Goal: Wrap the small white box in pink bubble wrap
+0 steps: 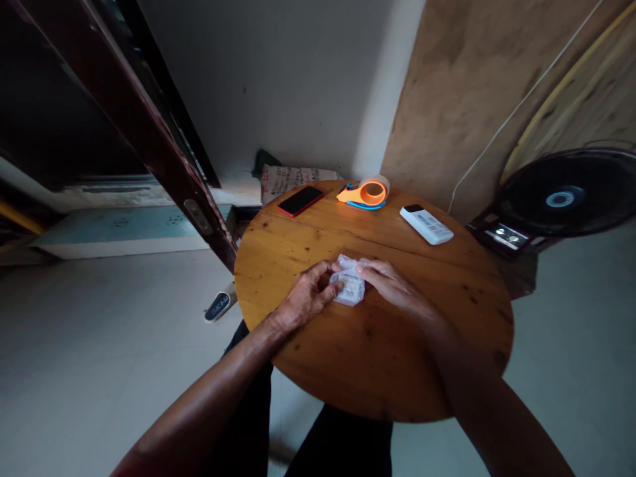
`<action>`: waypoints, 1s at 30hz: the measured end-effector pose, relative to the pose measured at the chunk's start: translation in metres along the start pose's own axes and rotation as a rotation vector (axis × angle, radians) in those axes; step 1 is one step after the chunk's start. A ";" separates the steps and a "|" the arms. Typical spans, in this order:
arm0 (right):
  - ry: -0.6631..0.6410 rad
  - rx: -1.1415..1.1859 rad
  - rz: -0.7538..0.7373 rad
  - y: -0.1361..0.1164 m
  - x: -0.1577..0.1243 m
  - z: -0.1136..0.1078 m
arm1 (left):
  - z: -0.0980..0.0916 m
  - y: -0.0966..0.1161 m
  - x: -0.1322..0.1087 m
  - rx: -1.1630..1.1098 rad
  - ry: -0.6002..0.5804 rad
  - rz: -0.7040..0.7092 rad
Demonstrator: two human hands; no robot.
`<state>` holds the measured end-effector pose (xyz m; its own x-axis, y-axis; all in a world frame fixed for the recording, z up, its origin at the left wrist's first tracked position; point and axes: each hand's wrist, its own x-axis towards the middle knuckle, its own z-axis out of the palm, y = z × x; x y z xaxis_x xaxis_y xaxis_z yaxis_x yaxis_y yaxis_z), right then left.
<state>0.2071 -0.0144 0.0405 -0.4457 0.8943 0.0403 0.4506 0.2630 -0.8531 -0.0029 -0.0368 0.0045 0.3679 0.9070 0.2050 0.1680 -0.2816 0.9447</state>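
Note:
A small clear plastic packet point(349, 286) with a white label lies near the middle of the round wooden table point(377, 358). My left hand point(305, 296) pinches the packet's left side, thumb and fingers closed on it. From the right, my right hand point(392, 281) grips the packet's upper right edge with curled fingers. Both forearms reach in from the bottom of the view.
At the table's far edge lie a red-cased phone point(300, 200), an orange tape dispenser point(366, 193) and a white remote control point(426, 224). A black fan point(566, 195) stands at the right. A dark wooden beam point(149, 139) slants at the left; a sandal point(218, 306) lies on the floor.

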 end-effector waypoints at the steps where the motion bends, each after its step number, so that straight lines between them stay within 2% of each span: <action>1: 0.006 -0.003 0.011 0.000 0.000 0.000 | 0.000 -0.001 0.000 0.013 -0.001 0.006; 8: 0.009 -0.005 0.052 0.000 0.000 0.000 | -0.003 -0.002 0.002 0.152 -0.003 0.098; 15: 0.023 0.013 -0.032 0.005 0.002 0.005 | -0.005 0.000 0.002 0.135 -0.034 0.082; 21: 0.093 -0.017 0.013 0.007 0.003 0.009 | -0.006 0.004 0.003 0.125 -0.085 0.087; 25: 0.041 0.029 -0.016 0.001 0.002 0.008 | -0.006 0.003 0.003 0.131 -0.076 0.080; 30: -0.024 -0.064 -0.051 -0.006 -0.004 0.005 | -0.001 0.001 0.002 -0.078 -0.054 0.015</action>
<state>0.2023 -0.0213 0.0429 -0.4874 0.8704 0.0697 0.4751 0.3313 -0.8152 -0.0026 -0.0348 0.0058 0.4187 0.8842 0.2071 0.0912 -0.2679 0.9591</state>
